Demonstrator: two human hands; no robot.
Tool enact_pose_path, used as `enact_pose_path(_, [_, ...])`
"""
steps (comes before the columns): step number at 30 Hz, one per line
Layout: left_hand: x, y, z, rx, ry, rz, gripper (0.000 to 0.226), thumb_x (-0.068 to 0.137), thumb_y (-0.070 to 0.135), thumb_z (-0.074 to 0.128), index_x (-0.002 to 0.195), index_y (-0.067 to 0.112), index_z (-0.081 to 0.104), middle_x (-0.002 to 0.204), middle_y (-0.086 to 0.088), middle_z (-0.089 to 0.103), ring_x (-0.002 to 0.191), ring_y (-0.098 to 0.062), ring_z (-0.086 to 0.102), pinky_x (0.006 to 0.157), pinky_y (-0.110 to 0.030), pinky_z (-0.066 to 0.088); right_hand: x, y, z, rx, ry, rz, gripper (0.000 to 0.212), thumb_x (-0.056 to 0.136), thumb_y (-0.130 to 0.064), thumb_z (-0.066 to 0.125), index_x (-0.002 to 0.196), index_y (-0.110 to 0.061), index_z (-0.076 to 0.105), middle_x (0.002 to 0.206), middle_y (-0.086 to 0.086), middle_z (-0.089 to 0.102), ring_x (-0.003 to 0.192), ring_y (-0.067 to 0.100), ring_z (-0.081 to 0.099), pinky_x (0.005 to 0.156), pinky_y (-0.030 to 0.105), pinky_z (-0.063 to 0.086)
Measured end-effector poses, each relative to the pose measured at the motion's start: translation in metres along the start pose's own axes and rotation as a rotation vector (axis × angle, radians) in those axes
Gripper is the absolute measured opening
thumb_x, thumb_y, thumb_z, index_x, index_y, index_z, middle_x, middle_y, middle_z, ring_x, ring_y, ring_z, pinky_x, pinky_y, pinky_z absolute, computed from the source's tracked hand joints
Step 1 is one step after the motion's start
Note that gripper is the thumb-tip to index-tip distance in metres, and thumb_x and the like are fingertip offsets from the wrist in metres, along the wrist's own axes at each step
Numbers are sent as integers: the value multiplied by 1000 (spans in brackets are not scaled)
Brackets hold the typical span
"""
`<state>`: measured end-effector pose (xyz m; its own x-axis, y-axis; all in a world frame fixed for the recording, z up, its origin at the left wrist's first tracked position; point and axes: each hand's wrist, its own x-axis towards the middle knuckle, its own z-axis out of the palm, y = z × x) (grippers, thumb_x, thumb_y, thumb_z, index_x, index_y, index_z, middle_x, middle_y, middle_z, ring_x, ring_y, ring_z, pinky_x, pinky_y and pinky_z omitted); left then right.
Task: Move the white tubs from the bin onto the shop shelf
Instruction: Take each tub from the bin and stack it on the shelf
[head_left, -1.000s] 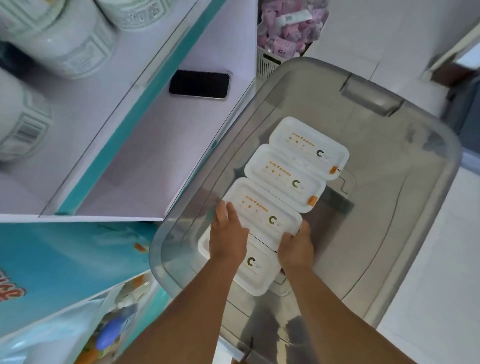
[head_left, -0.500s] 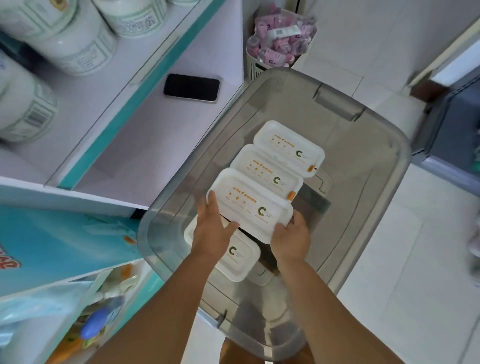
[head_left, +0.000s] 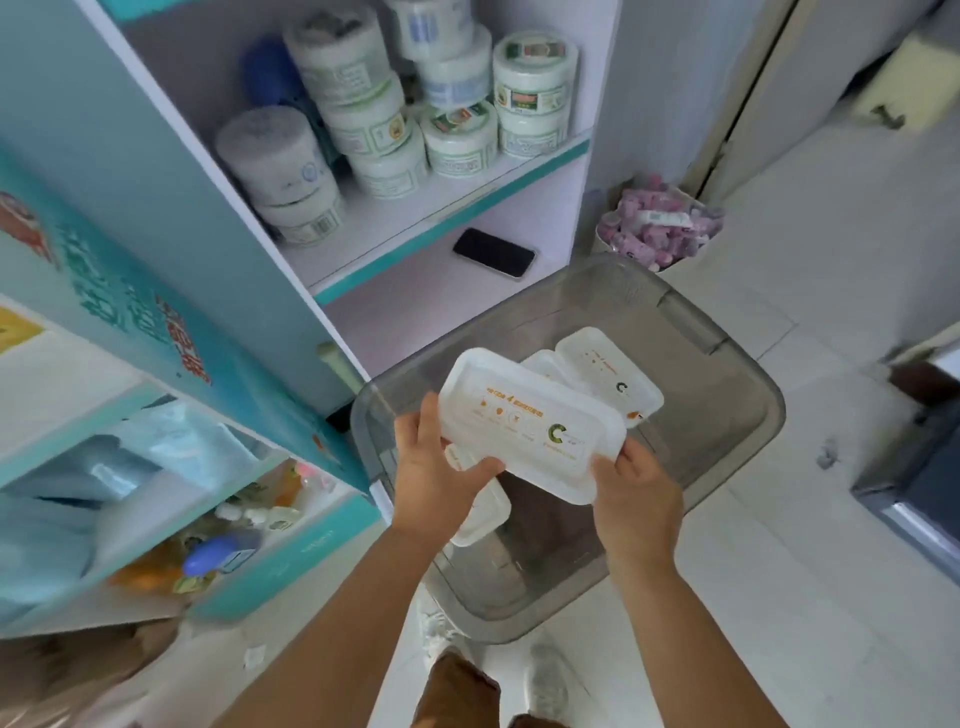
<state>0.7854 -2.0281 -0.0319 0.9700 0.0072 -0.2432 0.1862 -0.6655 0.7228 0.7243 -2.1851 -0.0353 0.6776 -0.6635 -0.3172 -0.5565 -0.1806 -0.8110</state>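
The shop shelf unit (head_left: 218, 171), white boards with teal edging, is filling the upper left of the frame; its upper shelf is carrying round, paper-labelled white jars (head_left: 457, 140) stacked 2 high, and the lower shelf (head_left: 415, 306) is lying mostly bare except for a flat black phone (head_left: 493, 252). Below it, in the centre, the smoky translucent plastic bin (head_left: 727, 431) with rounded corners is sitting on the pale tiled floor (head_left: 831, 260). At least 3 white tubs are lying in it, 1 at the upper right (head_left: 608, 369), 1 mostly hidden beside it, 1 at the lower left (head_left: 483, 514) under the hands.

The step in hand looks like the carry: 1 rectangular white tub (head_left: 530, 426), smooth, matte, with rounded corners and orange and green print on its lid, is hanging above the bin, clear of the others. The left hand (head_left: 436, 467) is gripping its left end, thumb curled over the lid edge, fingers underneath. The right hand (head_left: 636, 478) is clasping the right end the same way.

Next, the tub probably needs swinging up and left onto the lower shelf, set down level beside the phone, not on it.

A white basket of pink packets (head_left: 660, 228) is standing at the upper right.
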Motion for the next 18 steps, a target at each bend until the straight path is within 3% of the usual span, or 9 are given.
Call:
enact_pose_path(3, [-25,7,-22,-60,104,-22,81,71,33,81,136,31,33,129,4,37,110,-13,48,99,-40,45,-11,-18,-9,24,-54,-67,21,89,-19,51,101,-23,68,95,-7,69,89,15,65,66,28,54])
enact_pose_path(6, [-47,12,-51,-90,210,2,77,70,26,83,133,27,38,119,5,38,101,-10,48,96,-32,46,-28,-41,-12,48,-122,-149,20,90,-19,52,100,-25,68,95,-10,68,89,12,63,70,31,56])
enact_pose_path(12, [-79,-6,-118,-98,415,-35,79,66,28,84,132,23,41,115,4,38,95,-12,49,87,-20,43,-68,-89,11,44,-269,-303,15,89,-18,52,86,-22,67,84,-11,67,80,6,61,59,24,49])
enact_pose_path(18, [-112,-46,-186,-111,599,-123,79,66,28,83,133,20,41,114,2,39,90,-12,47,78,-20,40,-126,-131,56,5,-425,-462,17,89,-16,53,92,-27,66,80,-14,62,71,1,58,58,23,50])
